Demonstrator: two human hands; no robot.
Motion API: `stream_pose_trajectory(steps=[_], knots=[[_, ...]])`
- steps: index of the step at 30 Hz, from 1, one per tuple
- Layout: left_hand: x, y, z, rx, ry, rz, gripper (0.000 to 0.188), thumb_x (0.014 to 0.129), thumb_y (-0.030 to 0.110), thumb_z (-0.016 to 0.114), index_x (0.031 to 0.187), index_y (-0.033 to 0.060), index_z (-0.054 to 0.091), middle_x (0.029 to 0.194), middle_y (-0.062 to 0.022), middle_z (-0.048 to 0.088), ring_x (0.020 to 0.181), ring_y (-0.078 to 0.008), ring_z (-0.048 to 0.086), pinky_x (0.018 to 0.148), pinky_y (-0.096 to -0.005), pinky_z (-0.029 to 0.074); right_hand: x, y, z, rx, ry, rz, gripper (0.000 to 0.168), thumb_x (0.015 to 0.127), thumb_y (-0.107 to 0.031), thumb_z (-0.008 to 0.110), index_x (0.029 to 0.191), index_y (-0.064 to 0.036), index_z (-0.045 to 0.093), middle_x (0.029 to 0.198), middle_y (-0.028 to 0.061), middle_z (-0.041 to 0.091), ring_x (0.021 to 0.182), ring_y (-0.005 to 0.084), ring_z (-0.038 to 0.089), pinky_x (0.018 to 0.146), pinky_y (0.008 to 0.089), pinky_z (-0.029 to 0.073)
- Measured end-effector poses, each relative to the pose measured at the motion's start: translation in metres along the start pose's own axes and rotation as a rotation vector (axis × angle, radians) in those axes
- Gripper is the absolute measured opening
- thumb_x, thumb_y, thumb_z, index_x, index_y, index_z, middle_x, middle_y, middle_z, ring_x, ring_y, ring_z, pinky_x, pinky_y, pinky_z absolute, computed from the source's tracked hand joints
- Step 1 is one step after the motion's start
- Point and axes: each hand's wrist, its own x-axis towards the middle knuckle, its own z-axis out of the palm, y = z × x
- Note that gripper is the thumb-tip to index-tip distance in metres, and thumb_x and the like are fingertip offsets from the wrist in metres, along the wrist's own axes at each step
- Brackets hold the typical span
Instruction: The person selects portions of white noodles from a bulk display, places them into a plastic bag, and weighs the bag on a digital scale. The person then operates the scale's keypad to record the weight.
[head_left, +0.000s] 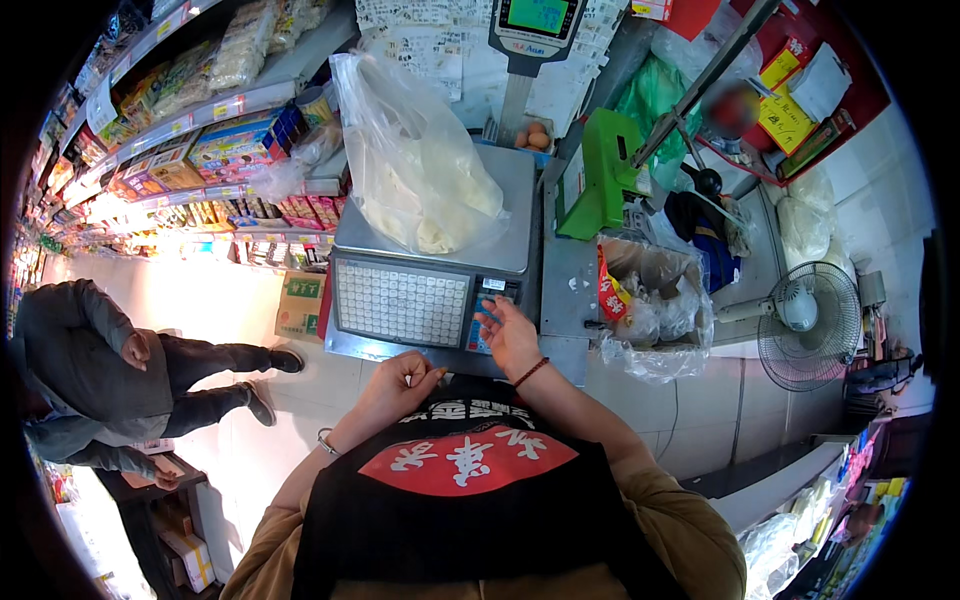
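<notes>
A label-printing scale (401, 301) stands before me, with a wide pad of pale keys and a smaller blue keypad (480, 334) at its right. On its metal weighing plate (502, 176) rests a translucent plastic bag (420, 161) with pale, off-white food inside, its top standing up loosely. My right hand (511, 334) is at the blue keypad, palm partly up, fingers slightly curled and apart, holding nothing. My left hand (409, 381) is curled closed near the scale's front edge, in front of my apron (465, 525); nothing is plainly visible in it.
A person (97, 367) stands at the left beside stocked shelves (217, 109). Right of the scale are a green box (600, 172) and a plastic-lined carton (652, 300) of crumpled bags. Farther right is a fan (806, 326). Eggs (537, 139) sit behind the scale, by its display post (514, 101).
</notes>
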Motion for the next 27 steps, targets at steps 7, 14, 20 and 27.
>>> stream_pose_trajectory(steps=[7,14,20,27], knots=[[-0.002,-0.007,0.000,0.025,-0.022,-0.008,0.042,0.087,0.004,0.067,0.062,0.0037,0.034,0.073,-0.0086,0.061,0.068,-0.0124,0.056,0.061,-0.0274,0.045,-0.003,-0.003,0.004,0.013,-0.010,-0.041,0.025,0.092,-0.023,0.063,0.112,-0.010,0.056,0.114,0.0036,0.058,0.091,0.0214,0.062,0.069,0.0363,0.045],[-0.005,0.001,-0.007,0.077,-0.036,-0.092,0.040,0.088,0.008,0.067,0.062,0.0029,0.037,0.073,-0.0084,0.060,0.066,-0.0129,0.054,0.060,-0.0287,0.044,0.003,-0.007,0.002,0.033,-0.044,-0.086,0.026,0.092,-0.021,0.060,0.115,-0.010,0.057,0.118,0.0021,0.057,0.099,0.0211,0.062,0.075,0.0354,0.044],[-0.005,-0.001,-0.010,0.037,-0.027,-0.122,0.041,0.089,0.007,0.066,0.062,0.0033,0.036,0.072,-0.0070,0.059,0.067,-0.0103,0.051,0.059,-0.0284,0.042,0.000,-0.008,0.010,0.011,-0.004,-0.097,0.031,0.093,-0.020,0.060,0.120,-0.008,0.055,0.120,0.0022,0.057,0.099,0.0203,0.063,0.074,0.0349,0.043],[-0.005,-0.019,-0.007,-0.044,-0.007,-0.049,0.041,0.089,0.004,0.066,0.063,0.0036,0.035,0.073,-0.0066,0.058,0.069,-0.0100,0.052,0.063,-0.0271,0.044,-0.007,-0.009,0.021,0.005,-0.026,-0.149,0.027,0.090,-0.021,0.066,0.113,-0.008,0.061,0.112,0.0016,0.059,0.095,0.0205,0.064,0.074,0.0337,0.043]])
